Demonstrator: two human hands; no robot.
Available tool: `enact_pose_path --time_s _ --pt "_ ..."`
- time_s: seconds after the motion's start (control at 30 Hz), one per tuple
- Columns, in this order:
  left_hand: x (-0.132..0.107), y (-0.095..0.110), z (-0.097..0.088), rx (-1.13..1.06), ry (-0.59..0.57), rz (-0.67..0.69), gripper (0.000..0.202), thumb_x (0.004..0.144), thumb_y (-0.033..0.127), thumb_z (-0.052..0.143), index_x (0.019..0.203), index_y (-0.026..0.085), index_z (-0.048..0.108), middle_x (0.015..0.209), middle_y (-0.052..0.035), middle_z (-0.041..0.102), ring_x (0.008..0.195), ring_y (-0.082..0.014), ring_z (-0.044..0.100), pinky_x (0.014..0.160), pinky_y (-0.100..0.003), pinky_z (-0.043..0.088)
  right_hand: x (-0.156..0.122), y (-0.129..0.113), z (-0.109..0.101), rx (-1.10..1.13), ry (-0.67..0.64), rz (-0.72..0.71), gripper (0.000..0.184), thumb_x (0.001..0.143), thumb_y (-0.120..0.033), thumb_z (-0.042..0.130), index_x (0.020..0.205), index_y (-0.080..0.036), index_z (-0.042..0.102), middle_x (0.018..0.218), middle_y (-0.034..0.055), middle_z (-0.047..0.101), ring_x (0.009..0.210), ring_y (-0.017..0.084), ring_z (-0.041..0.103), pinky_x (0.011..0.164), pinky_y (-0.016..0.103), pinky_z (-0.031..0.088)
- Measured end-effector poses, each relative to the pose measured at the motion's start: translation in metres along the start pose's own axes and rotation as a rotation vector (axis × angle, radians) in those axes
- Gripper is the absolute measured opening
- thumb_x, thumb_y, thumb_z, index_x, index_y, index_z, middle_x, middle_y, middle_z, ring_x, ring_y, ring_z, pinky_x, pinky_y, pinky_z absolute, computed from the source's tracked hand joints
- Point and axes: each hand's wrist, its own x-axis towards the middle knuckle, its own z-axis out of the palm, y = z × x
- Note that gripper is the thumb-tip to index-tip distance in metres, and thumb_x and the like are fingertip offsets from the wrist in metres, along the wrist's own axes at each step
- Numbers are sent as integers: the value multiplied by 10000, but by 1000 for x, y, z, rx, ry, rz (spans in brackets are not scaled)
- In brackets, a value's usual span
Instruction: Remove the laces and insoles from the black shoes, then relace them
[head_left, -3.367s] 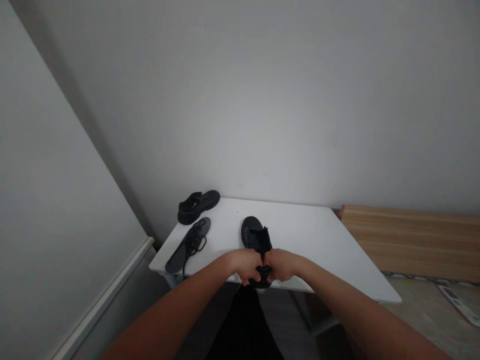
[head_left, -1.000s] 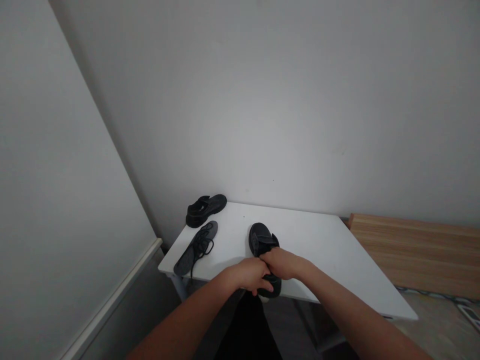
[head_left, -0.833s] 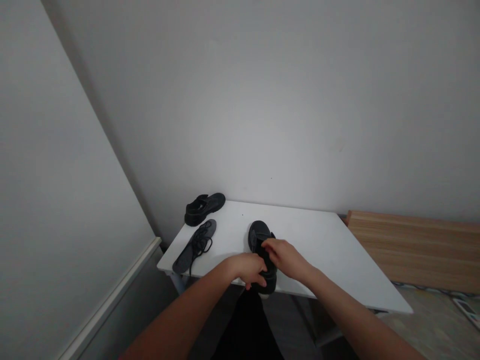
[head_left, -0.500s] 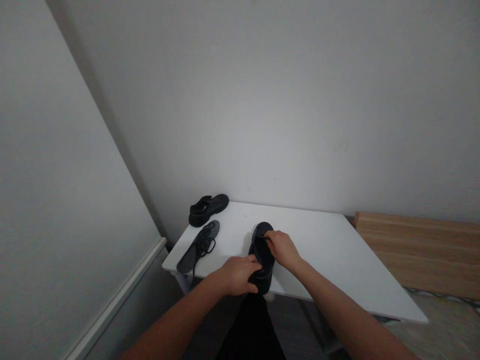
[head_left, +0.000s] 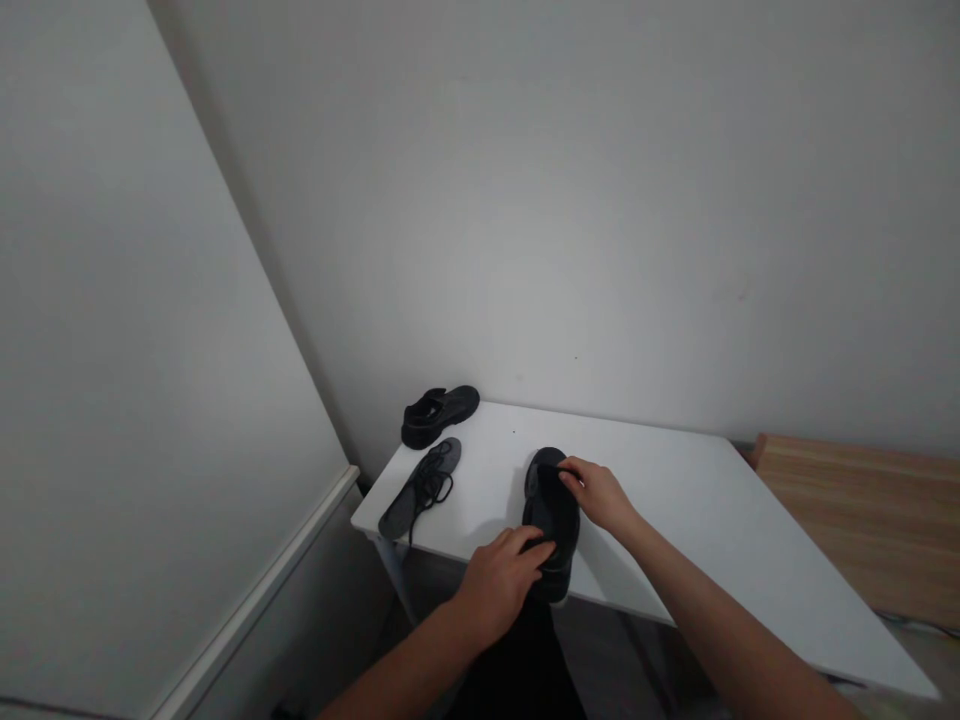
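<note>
A black shoe (head_left: 553, 512) rests at the table's front edge, toe toward the wall, its opening facing up. My left hand (head_left: 501, 585) is closed on the heel collar, fingers over its rim. My right hand (head_left: 598, 492) pinches the upper near the tongue, at the far end of the opening. Left of this shoe lies a dark grey insole (head_left: 399, 515), with a bundle of black shoelaces (head_left: 430, 484) on top. Behind them a second black shoe (head_left: 450, 408) stands in the table's back left corner.
The white table (head_left: 660, 530) stands against a pale wall (head_left: 600, 220). A white panel with a ledge (head_left: 259, 590) rises on the left. Right of the table is a wood-grain board (head_left: 840, 520). A dark-clothed leg (head_left: 521, 670) shows below the front edge.
The view has swung left, so everything sits further right. My left fingers have shifted up over the heel rim, and the shoe's opening shows wider. The right hand keeps its pinch.
</note>
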Motion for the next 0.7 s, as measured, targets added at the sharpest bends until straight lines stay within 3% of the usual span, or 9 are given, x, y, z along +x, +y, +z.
enact_pose_path --time_s 0.23,0.4,0.53,0.6,0.7 --pt "-4 3 12 -30 73 6 424 841 196 480 1247 317 456 1286 10 486 1140 -150 468 965 -284 424 -5 -3 3 86 52 -19 262 859 -318 378 970 -199 583 981 47 657 912 175 590 807 285 423" --pt "-12 -7 21 -93 239 -57 433 844 218 478 1265 311 438 1334 -30 422 1072 -145 515 940 -306 456 -10 -2 -5 267 145 38 288 861 -362 365 978 -197 569 986 56 652 894 165 594 809 292 451" --pt "-18 -19 26 -126 321 -93 438 815 212 531 1239 301 467 1296 -44 444 1055 -161 522 935 -348 466 -22 2 4 340 246 83 343 847 -410 380 1035 -183 555 1042 83 626 949 192 578 790 331 478" --pt "-19 -21 30 -147 326 -86 453 802 202 553 1235 307 471 1297 -44 440 1062 -165 520 934 -355 470 -30 -1 12 266 279 25 375 834 -393 416 1119 -176 529 1129 98 591 1025 211 542 831 365 464" --pt "-17 -20 35 -193 325 -60 477 805 204 554 1256 319 450 1321 -47 414 1088 -163 511 948 -354 463 -38 -14 17 -20 232 -112 341 817 -275 468 1131 -174 555 1131 95 598 1079 228 496 911 387 398"
